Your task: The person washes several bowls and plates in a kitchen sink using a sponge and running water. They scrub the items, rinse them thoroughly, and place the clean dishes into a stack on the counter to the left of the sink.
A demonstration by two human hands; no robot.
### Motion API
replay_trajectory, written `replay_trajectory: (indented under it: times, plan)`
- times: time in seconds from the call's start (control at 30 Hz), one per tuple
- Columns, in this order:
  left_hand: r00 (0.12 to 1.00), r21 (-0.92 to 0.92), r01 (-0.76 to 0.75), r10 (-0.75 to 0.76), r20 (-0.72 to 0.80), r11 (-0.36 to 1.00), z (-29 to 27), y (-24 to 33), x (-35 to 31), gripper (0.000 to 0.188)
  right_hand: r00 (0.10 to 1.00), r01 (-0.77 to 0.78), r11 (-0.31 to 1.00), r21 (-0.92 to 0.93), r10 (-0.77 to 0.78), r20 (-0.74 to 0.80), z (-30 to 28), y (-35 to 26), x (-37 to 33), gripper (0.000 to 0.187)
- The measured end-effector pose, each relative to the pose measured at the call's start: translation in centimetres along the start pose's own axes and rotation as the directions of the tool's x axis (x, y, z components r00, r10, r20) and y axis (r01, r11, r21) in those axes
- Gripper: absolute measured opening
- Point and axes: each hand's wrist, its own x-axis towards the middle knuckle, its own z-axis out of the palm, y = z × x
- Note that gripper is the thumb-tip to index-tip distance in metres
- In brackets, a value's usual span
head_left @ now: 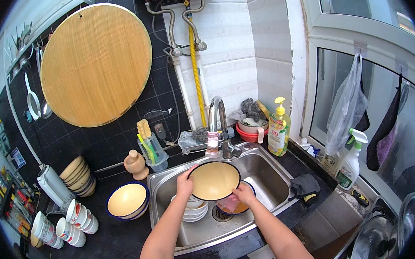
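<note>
Over the steel sink [279, 172], both my hands hold a cream bowl [215, 180] with a dark rim, tilted so its inside faces me. My left hand [185, 184] grips its left edge, and my right hand [243, 195] is closed on its lower right edge. Just above the bowl's far side is the chrome faucet's spout [213, 146]. A stack of white bowls [194, 212] sits in the sink, partly hidden behind the held bowl and my left arm. Below my right hand lies a blue-rimmed bowl [240, 208], orange-brown inside, mostly covered from view.
Left of the sink are blue-rimmed cream bowls [127, 200], stacked brown bowls [77, 176] and white patterned cups [70, 230]. A wooden mortar [136, 165] and a utensil holder [155, 153] stand behind. To the right are a soap bottle [279, 128], a dark cloth [303, 186] and a spray bottle [350, 162].
</note>
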Motion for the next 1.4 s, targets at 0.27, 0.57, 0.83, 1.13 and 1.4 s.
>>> replay_trajectory:
  times: [0.27,0.57,0.83,1.13,1.4]
  plan:
    - [0.998,0.077,0.006,-0.001,-0.061,0.997,-2.7,-2.0,-0.3,0.034,0.992,0.113,0.987,-0.112,-0.106,0.064,0.7,-1.4,-1.4,0.019]
    - [0.945,0.279,0.288,-0.319,0.072,0.916,-3.9,3.8,-2.7,0.044,0.997,0.026,1.000,-0.016,-0.025,0.074,0.4,-0.3,-0.5,0.024]
    - [0.996,0.810,-0.068,0.083,0.024,0.583,-3.9,6.4,-4.4,0.046,0.940,0.239,0.242,-0.940,0.186,0.287,-0.2,4.1,-0.6,0.075]
    - [0.929,0.879,-0.320,0.302,0.216,0.354,-5.3,8.1,-6.0,0.053,0.950,0.297,-0.341,-0.892,0.008,0.313,1.6,5.9,0.0,0.047]
    - [0.854,0.871,-0.429,0.422,0.304,0.241,-7.0,9.5,-7.9,0.056,0.885,0.387,-0.151,-0.909,0.339,0.320,1.9,4.0,-0.9,0.035]
